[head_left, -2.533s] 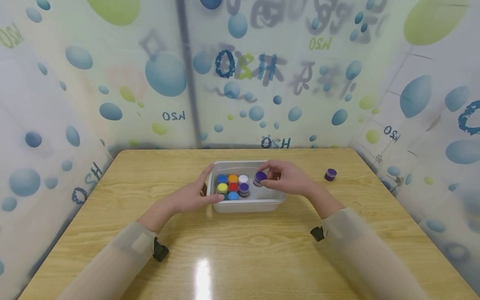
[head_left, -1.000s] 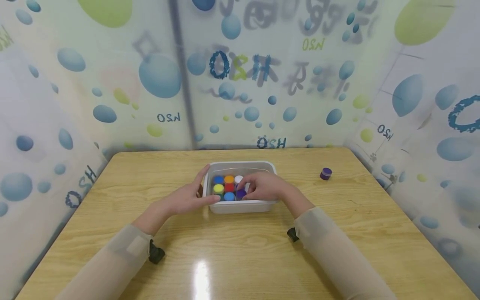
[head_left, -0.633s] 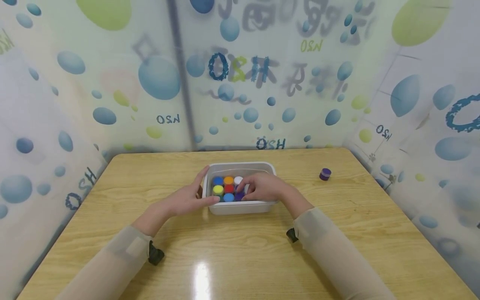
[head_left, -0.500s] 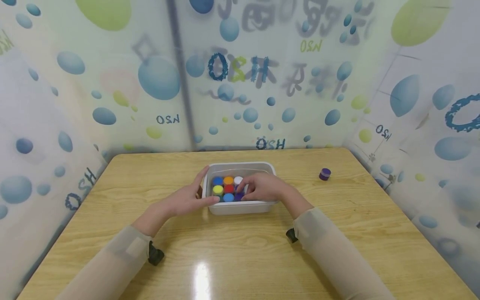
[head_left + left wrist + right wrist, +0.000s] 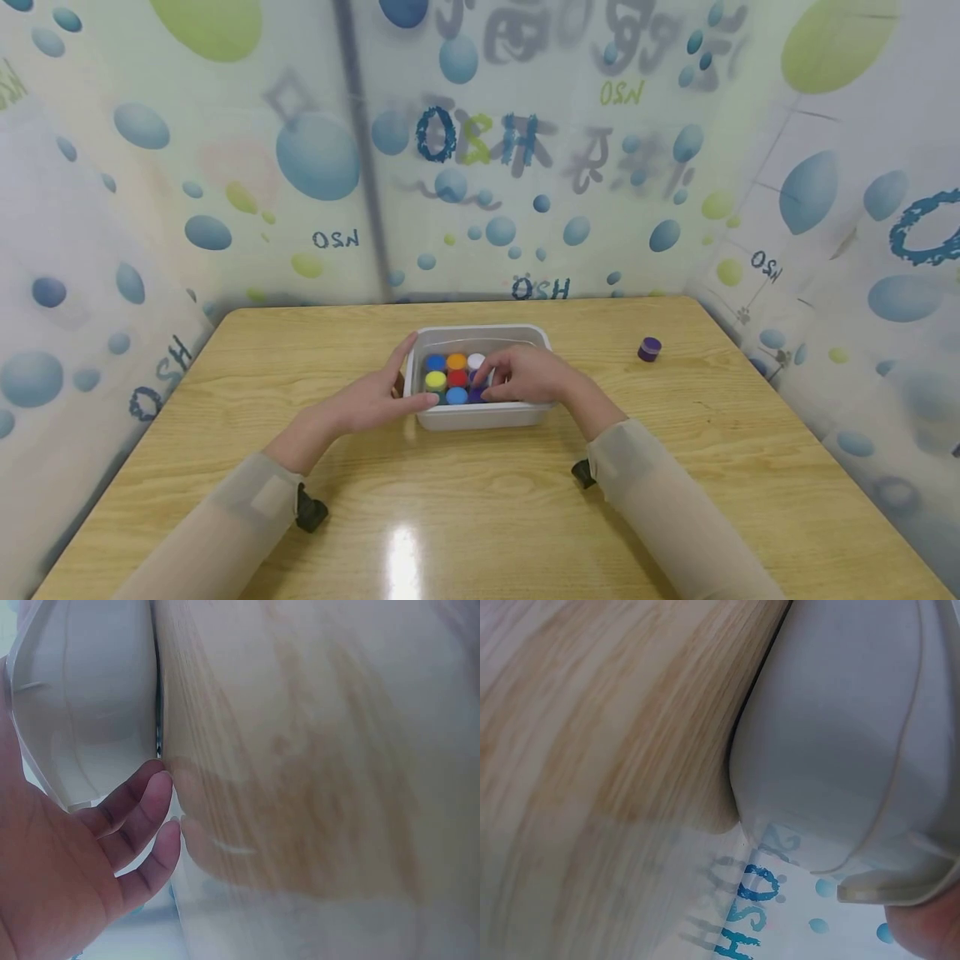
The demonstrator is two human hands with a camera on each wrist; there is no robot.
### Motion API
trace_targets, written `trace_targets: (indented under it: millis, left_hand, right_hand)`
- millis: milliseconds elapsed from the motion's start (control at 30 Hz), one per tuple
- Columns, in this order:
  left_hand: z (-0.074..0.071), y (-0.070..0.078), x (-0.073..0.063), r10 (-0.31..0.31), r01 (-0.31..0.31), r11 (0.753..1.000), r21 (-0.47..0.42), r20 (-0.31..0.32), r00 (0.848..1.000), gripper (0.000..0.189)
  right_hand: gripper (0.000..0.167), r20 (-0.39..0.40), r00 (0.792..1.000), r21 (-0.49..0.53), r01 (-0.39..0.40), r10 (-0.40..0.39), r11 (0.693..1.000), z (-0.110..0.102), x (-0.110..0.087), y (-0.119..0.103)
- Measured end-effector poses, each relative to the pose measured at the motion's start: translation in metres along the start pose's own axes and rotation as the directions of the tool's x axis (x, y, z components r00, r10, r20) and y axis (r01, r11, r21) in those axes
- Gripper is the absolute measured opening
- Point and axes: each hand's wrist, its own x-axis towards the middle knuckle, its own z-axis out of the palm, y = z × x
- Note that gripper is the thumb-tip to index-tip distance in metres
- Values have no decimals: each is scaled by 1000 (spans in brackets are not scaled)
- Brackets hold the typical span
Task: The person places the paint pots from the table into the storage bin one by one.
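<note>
My left hand (image 5: 378, 398) holds the left end of a white plastic tub (image 5: 480, 418), thumb over the near rim and index finger by the back-left corner. In the left wrist view, its other fingers curve beneath the tub's rim. Reaching over the right half, my right hand (image 5: 536, 373) pinches a small purple-lidded paint pot (image 5: 476, 395) down in the near row, partly hidden by the fingers. Other paint pots stand packed in rows to the left, among them yellow (image 5: 435, 381), red (image 5: 457, 378), orange (image 5: 457, 361), white (image 5: 476, 361) and light blue (image 5: 457, 396) lids.
One more purple paint pot (image 5: 649, 349) stands by itself on the wooden table (image 5: 480, 517), right of the tub. A patterned curtain (image 5: 480, 225) encloses the table at the back and both sides.
My right hand has carried the purple paint pot left and down into the near row, beside the light blue one. Lately it is nearly still there; the left hand stays on the tub.
</note>
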Motion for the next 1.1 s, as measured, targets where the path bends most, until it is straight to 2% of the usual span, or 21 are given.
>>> trace_targets:
  millis: [267, 367, 533, 700, 900, 1100]
  left_hand:
    - [-1, -1, -1, 3, -3, 1000, -2, 2, 1000, 117]
    - [0, -1, -1, 6, -6, 1000, -4, 4, 1000, 117]
    - [0, 0, -2, 2, -2, 1000, -3, 5, 1000, 118]
    - [1, -1, -2, -5, 5, 1000, -5, 2, 1000, 118]
    - [0, 0, -2, 6, -6, 1000, -14, 6, 1000, 118]
    - [-1, -2, -2, 15, -15, 1000, -20, 12, 1000, 117]
  right_hand:
    - [13, -27, 1000, 2, 6, -6, 1000, 1, 0, 2]
    - [15, -51, 999, 54, 22, -20, 998, 0, -2, 5]
    - [21, -113, 991, 178, 96, -77, 979, -3, -5, 6]
    - [24, -182, 979, 163, 126, -95, 979, -7, -9, 8]
    - [27, -259, 962, 159, 130, -86, 979, -15, -24, 12]
    - [23, -329, 941, 180, 142, -76, 973, -25, -45, 23]
